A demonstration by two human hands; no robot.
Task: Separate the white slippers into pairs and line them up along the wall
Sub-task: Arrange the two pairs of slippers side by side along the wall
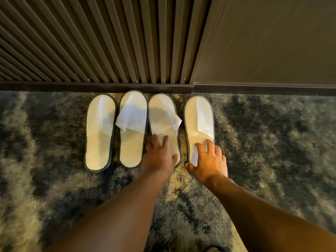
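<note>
Several white slippers with dark rims lie side by side on the carpet, toes against the baseboard (pixel 101 87). The leftmost slipper (pixel 99 131) and the second slipper (pixel 132 128) lie untouched; the second one's upper flap sticks out to the left. My left hand (pixel 160 155) rests flat on the heel of the third slipper (pixel 161 115), fingers spread. My right hand (pixel 209 159) lies with spread fingers on the heel of the rightmost slipper (pixel 199 120), thumb at its rear left edge. A narrow gap separates the third and the rightmost slipper.
A ribbed dark wall panel (pixel 94 39) stands behind the slippers, with a smooth wall (pixel 263 42) to the right. Mottled grey and beige carpet (pixel 263 142) stretches left, right and toward me.
</note>
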